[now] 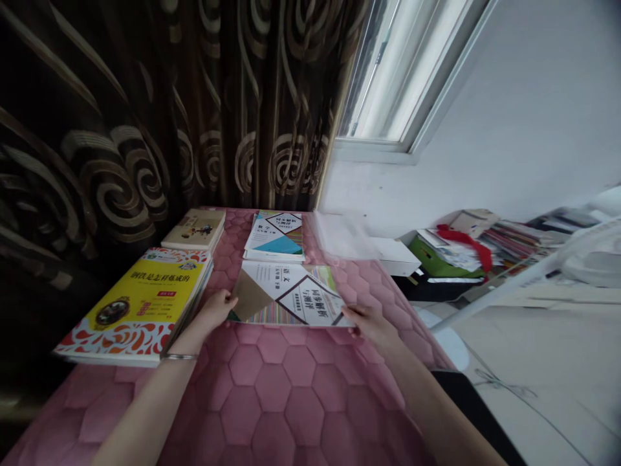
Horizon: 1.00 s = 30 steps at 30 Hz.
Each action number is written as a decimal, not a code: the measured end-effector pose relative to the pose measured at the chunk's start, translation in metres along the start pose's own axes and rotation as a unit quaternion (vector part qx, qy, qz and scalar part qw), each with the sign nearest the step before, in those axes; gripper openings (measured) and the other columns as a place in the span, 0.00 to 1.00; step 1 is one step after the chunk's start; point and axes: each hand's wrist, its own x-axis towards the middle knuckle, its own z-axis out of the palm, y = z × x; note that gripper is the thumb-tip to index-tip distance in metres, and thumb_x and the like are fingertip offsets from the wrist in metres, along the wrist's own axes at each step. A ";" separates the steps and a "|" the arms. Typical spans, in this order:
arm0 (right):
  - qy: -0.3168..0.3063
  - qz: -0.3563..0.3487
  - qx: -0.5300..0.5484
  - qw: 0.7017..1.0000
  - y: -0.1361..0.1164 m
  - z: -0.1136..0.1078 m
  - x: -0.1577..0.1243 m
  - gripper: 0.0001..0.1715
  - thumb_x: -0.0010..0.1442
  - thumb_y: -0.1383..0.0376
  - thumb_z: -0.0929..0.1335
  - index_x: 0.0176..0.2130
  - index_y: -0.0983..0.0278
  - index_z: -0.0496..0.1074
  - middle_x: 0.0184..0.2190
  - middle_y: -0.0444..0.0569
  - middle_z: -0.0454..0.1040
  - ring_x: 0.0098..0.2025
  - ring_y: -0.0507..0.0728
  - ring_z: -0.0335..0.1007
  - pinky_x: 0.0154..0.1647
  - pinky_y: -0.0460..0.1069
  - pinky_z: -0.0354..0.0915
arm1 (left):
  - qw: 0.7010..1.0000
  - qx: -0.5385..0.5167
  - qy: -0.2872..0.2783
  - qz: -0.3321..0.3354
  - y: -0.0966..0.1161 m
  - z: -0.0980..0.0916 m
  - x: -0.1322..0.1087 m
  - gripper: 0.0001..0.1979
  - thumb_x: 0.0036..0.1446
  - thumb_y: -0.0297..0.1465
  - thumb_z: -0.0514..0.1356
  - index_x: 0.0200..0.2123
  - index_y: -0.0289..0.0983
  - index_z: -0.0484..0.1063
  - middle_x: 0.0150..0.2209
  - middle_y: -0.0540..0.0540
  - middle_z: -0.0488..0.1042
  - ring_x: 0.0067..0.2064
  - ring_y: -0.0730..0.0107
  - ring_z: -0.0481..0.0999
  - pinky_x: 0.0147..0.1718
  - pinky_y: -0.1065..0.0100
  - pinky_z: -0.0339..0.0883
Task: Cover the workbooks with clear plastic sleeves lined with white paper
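Between my two hands a workbook (291, 294) with a white, brown and striped cover is held roughly level over the pink padded surface. My left hand (218, 309) pinches its left end, and a bracelet circles that wrist. At the other end, my right hand (366, 321) grips the near right corner. Just beyond lies a small stack topped by a white and blue workbook (275, 234). Left of my left arm is a stack with a yellow book (145, 291) on top. Behind that stack sits a pile with a tan book (193, 228) uppermost.
A patterned brown curtain (194, 116) hangs along the back and left. Past the right edge of the pink surface (274, 388) stand a white box (395, 255) and a dark bin (431, 288) of papers. A pale slanting bar (509, 281) crosses the right side.
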 end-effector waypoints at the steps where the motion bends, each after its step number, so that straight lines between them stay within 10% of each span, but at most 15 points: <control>1: 0.007 -0.014 -0.051 0.999 -0.001 0.002 -0.002 0.12 0.59 0.58 0.66 0.31 0.63 0.74 0.25 0.47 0.76 0.21 0.53 0.70 0.21 0.47 0.65 | 0.999 0.047 0.019 0.016 -0.001 0.002 0.001 0.07 0.62 0.32 0.53 0.39 0.34 0.68 0.38 0.40 0.78 0.39 0.62 0.80 0.35 0.67 0.69; 8: 0.092 -0.158 -0.221 0.958 0.005 0.009 -0.007 0.16 0.61 0.60 0.61 0.41 0.61 0.74 0.41 0.54 0.79 0.44 0.62 0.76 0.43 0.51 0.69 | 0.983 0.170 0.044 0.061 -0.008 0.007 0.003 0.14 0.65 0.33 0.50 0.46 0.32 0.69 0.46 0.32 0.76 0.51 0.56 0.76 0.47 0.63 0.65; 21: 0.113 -0.174 -0.367 0.907 0.006 0.007 -0.013 0.17 0.62 0.59 0.63 0.47 0.59 0.76 0.41 0.49 0.80 0.38 0.59 0.77 0.38 0.49 0.69 | 0.910 0.375 0.148 0.094 -0.010 0.015 -0.029 0.22 0.67 0.41 0.47 0.52 0.29 0.66 0.37 0.33 0.77 0.39 0.53 0.80 0.32 0.64 0.70; 26: 0.130 -0.237 -0.374 0.887 -0.002 0.003 -0.023 0.15 0.62 0.62 0.62 0.40 0.57 0.78 0.38 0.48 0.80 0.37 0.57 0.76 0.37 0.48 0.68 | 0.905 0.285 0.189 0.254 -0.019 0.006 -0.033 0.09 0.62 0.29 0.56 0.44 0.36 0.73 0.45 0.41 0.74 0.46 0.62 0.75 0.46 0.65 0.67; 30: 0.096 -0.333 -0.353 0.869 -0.014 0.029 -0.035 0.15 0.63 0.62 0.62 0.38 0.57 0.79 0.39 0.49 0.77 0.42 0.58 0.72 0.46 0.53 0.67 | 0.889 0.225 0.112 0.383 -0.011 0.013 -0.043 0.07 0.59 0.30 0.61 0.41 0.40 0.76 0.41 0.48 0.75 0.45 0.66 0.73 0.49 0.63 0.64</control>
